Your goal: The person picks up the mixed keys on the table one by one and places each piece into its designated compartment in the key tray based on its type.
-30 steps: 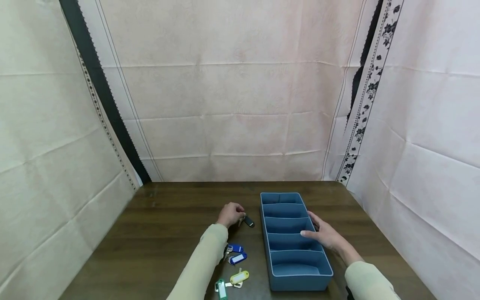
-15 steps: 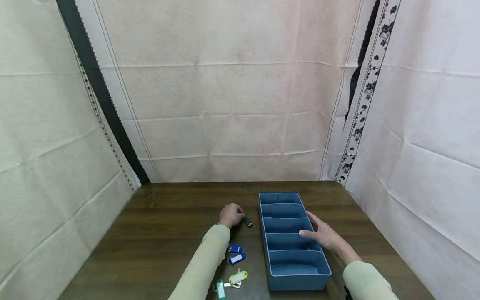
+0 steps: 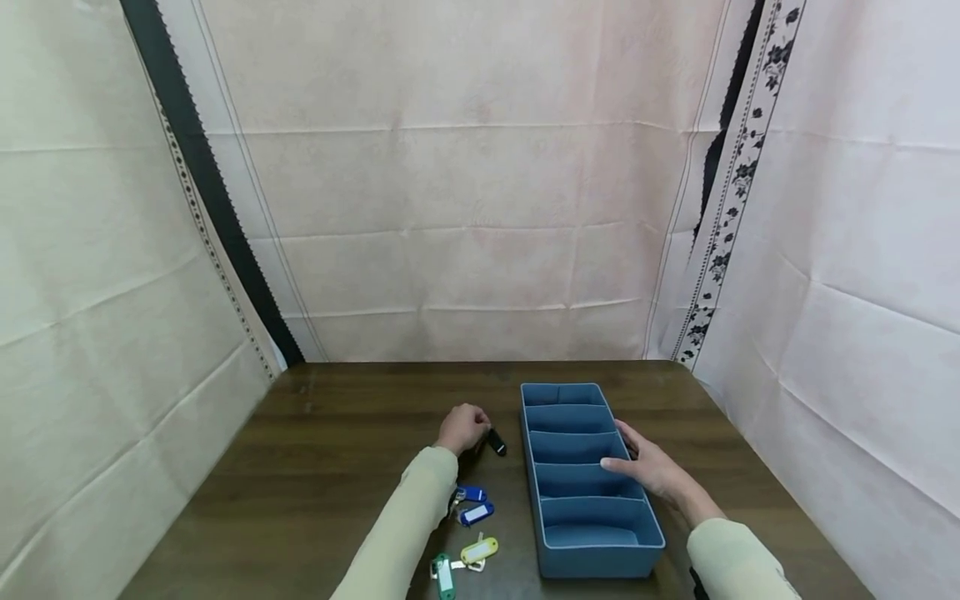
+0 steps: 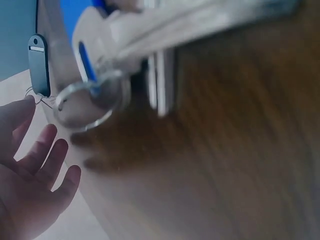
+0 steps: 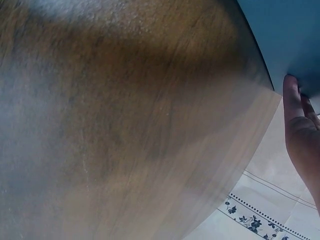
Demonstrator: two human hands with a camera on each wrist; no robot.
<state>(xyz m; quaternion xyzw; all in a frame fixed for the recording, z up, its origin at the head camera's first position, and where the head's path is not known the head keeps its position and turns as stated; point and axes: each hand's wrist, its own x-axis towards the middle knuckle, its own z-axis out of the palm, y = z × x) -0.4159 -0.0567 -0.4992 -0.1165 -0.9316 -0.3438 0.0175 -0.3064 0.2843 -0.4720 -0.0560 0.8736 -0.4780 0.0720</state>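
My left hand (image 3: 463,428) pinches the thin ring of a dark key tag (image 3: 496,442) between thumb and fingertip, left of a blue divided box (image 3: 602,563). In the left wrist view the dark tag (image 4: 39,67) points up from the fingertips, while the other fingers are loosely bent. My right hand (image 3: 660,477) holds the box's right wall, thumb over the rim and fingers along the outside. The right wrist view has its fingers against the blue side (image 5: 280,35). No contents show in the box's several compartments.
Nearer on the wooden table (image 3: 300,500) lie two blue key tags (image 3: 476,512), a yellow one (image 3: 479,550) and a green one (image 3: 445,577), with keys. Blurred keys (image 4: 160,30) and a metal ring (image 4: 87,125) loom close in the left wrist view. Pale cloth hangs around the table.
The dark tag has tilted slightly in the left hand's fingers, its free end pointing lower. The right hand and the box keep their places; the view shifts slightly.
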